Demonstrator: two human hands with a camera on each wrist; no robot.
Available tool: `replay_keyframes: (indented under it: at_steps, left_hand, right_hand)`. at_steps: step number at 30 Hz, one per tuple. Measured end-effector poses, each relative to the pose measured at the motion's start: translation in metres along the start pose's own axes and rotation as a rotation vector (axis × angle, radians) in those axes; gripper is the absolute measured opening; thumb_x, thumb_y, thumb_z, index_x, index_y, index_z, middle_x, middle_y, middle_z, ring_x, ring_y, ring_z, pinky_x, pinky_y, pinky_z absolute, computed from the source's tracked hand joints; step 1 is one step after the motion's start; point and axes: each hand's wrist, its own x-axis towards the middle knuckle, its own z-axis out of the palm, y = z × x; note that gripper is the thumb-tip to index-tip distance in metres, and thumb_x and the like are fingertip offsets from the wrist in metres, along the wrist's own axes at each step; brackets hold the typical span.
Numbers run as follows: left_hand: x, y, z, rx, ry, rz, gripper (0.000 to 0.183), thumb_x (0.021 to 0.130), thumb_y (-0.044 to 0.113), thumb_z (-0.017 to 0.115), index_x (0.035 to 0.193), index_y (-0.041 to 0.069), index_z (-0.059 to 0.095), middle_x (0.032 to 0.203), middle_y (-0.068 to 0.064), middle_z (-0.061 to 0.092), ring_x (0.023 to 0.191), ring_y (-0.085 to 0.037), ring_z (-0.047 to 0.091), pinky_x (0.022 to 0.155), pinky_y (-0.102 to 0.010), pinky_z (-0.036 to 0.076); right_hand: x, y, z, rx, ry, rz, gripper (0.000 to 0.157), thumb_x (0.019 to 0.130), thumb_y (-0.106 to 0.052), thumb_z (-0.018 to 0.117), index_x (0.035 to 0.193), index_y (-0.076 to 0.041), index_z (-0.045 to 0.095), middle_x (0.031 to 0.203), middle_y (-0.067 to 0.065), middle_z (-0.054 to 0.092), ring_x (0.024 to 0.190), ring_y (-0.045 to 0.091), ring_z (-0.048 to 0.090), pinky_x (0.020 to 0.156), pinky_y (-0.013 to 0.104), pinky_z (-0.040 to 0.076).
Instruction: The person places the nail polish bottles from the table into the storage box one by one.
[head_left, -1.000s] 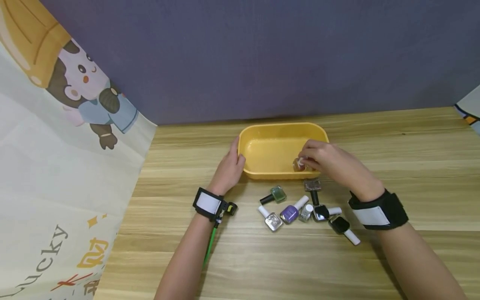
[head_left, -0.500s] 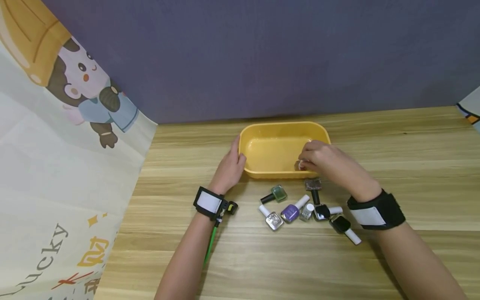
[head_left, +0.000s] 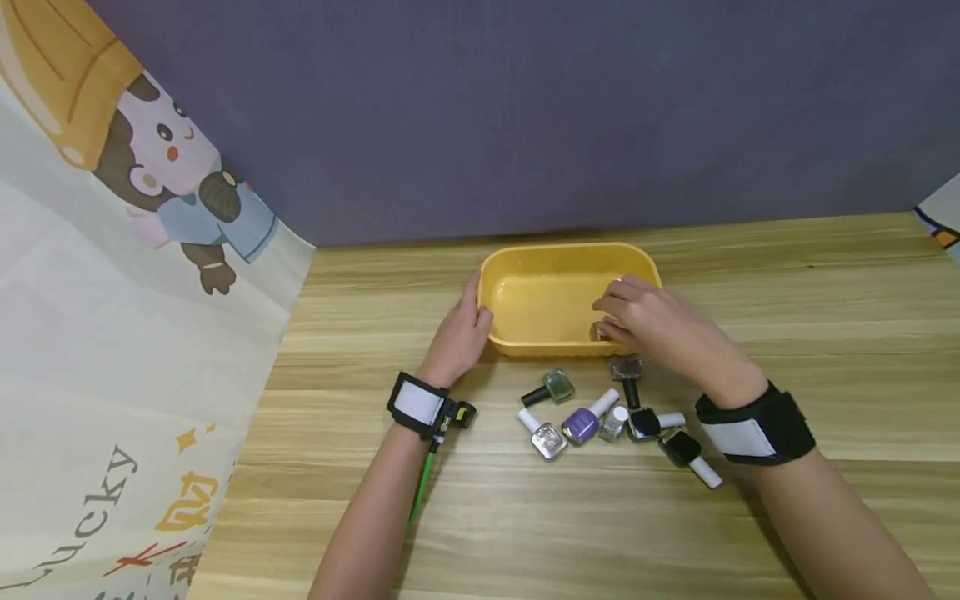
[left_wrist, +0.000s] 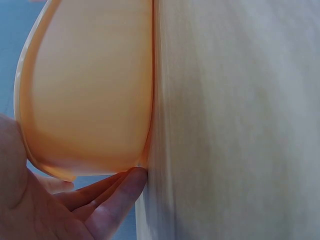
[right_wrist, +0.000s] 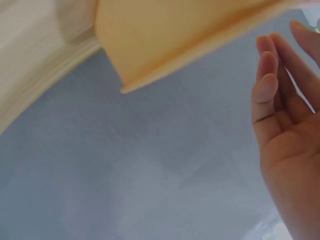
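Note:
In the head view my left hand (head_left: 459,335) grips the left end of a yellow plastic bin (head_left: 551,345), its thumb by the near corner. The left wrist view shows those fingers (left_wrist: 117,200) against the bin's outer wall. My right hand (head_left: 652,321) reaches over the bin's right end, fingers loosely extended, thumb apart from them. Beside the thumb, a small nail polish bottle (head_left: 597,332) rests inside the bin, mostly hidden by the hand. In the right wrist view the fingers (right_wrist: 266,90) are fairly straight, beyond the bin's rim (right_wrist: 200,52).
On the wooden table (head_left: 525,533) before the bin lie several nail polish bottles, among them a green one (head_left: 557,386), a purple one (head_left: 580,426), a silver glitter one (head_left: 548,442) and a black one (head_left: 680,447). A dark blue-grey panel (head_left: 525,117) stands behind.
My right fingers have spread apart and lifted off the nail polish bottle, which they pinched earlier. The bottle has tipped or sunk slightly lower in the bin. The left hand keeps its place.

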Motion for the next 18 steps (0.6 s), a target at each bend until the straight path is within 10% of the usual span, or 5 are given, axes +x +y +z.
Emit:
replay_keyframes:
  at_steps: [9, 18]
  left_hand:
    - [0.0, -0.001, 0.0, -0.007, -0.004, 0.0, 0.06, 0.096, 0.031, 0.028, 0.148, 0.03, -0.003, 0.147, -0.006, 0.032, 0.076, -0.019, 0.053, 0.062, -0.031, 0.044]
    - [0.001, -0.001, 0.0, -0.01, -0.001, 0.006, 0.06, 0.096, 0.03, 0.029, 0.148, 0.03, -0.002, 0.147, -0.006, 0.033, 0.088, -0.017, 0.053, 0.068, -0.03, 0.044]
  right_hand:
    - [0.009, -0.021, -0.008, 0.031, 0.122, -0.153, 0.017, 0.082, -0.015, 0.063, 0.094, -0.003, 0.066, 0.088, 0.004, 0.059, 0.084, 0.019, 0.054, 0.072, 0.031, 0.047]
    - [0.011, -0.041, -0.004, 0.044, 0.063, -0.179, 0.014, 0.084, -0.017, 0.062, 0.092, -0.007, 0.066, 0.087, 0.0, 0.058, 0.082, 0.014, 0.05, 0.072, 0.026, 0.046]
